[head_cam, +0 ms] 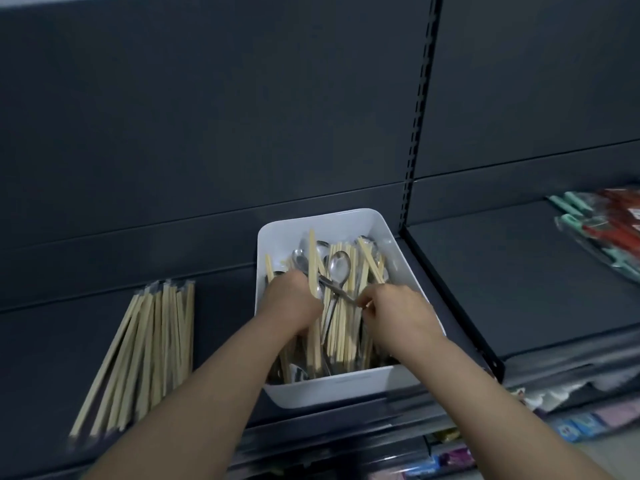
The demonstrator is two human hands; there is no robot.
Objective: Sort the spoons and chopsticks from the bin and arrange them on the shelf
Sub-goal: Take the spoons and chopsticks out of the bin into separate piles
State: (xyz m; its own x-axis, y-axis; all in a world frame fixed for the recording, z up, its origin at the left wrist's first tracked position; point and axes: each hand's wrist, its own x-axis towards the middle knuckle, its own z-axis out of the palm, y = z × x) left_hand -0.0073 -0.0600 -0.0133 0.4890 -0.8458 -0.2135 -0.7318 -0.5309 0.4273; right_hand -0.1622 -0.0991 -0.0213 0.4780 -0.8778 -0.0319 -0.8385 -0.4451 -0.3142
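Spoon (339,268), chopsticks (341,337) in bin (346,389), seemingly between hands (294,303) (398,311)

Bare shelf (225,323) lies open between the chopstick pile (145,341) and the bin (346,389).

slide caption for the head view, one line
Left hand and right hand pick through a bin of spoons and chopsticks beside a chopstick pile

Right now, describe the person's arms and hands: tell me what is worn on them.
Both arms are bare: the left forearm and right forearm show no sleeve up to the picture's lower edge. The left hand and right hand wear no gloves. No watch, bracelet or ring shows, though the picture is slightly blurred.
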